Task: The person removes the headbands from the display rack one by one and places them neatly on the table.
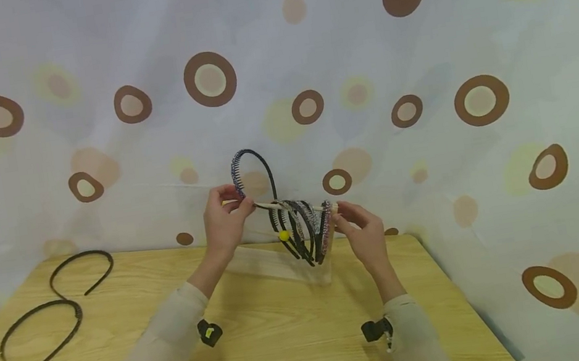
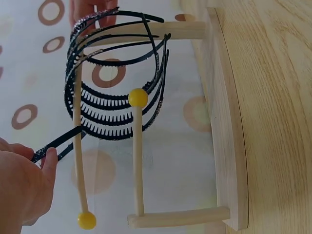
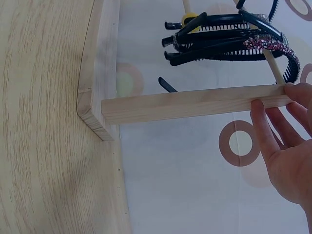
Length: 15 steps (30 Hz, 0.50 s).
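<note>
My left hand [image 1: 224, 222] pinches a black toothed headband with a blue studded side [image 1: 236, 173], held upright at the left end of a wooden rod [image 2: 78, 161]. Several headbands [image 1: 298, 223], some glittery, hang in a bunch on this rod. The rod ends in a yellow ball [image 2: 87, 220], hidden behind my left hand in the head view. Fingers and thumb of my right hand [image 3: 287, 163] grip the top of the stand's wooden post [image 3: 195, 105], beside a headband with pink stones [image 3: 265, 44]. A second rod [image 2: 138, 165] carries another yellow ball [image 2: 138, 97].
Two dark headbands [image 1: 81, 255] [image 1: 52, 303] lie on the left of the wood-grain table [image 1: 269, 346]. The stand's flat wooden base [image 2: 226, 122] sits near the table's back edge. Behind it hangs a pale cloth [image 1: 256, 35] patterned with brown circles.
</note>
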Available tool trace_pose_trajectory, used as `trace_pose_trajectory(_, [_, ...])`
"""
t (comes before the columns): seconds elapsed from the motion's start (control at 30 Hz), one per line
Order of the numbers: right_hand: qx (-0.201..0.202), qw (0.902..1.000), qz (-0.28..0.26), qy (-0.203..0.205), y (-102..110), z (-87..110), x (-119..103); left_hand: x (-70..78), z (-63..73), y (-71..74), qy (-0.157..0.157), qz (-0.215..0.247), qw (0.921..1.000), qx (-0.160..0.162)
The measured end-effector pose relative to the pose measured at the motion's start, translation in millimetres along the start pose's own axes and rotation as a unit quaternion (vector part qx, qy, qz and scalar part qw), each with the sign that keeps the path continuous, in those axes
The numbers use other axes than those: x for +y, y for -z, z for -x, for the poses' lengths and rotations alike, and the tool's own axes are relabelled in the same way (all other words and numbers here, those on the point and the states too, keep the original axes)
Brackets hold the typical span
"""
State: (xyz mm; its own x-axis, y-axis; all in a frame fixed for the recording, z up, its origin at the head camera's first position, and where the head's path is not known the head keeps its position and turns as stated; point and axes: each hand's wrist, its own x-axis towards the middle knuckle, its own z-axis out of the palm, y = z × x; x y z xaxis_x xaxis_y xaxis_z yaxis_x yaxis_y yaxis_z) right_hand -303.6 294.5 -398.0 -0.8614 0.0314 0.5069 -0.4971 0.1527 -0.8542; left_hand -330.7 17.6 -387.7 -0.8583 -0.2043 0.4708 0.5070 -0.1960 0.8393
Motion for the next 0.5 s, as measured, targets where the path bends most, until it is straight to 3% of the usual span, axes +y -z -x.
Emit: trace_pose_trajectory(0.5, [0.002, 1.0, -0.007, -0.002, 0.1, -1.3, 5.8, 13.6, -10.2, 53.6, -0.011, 0.001, 0.9997, 0.02])
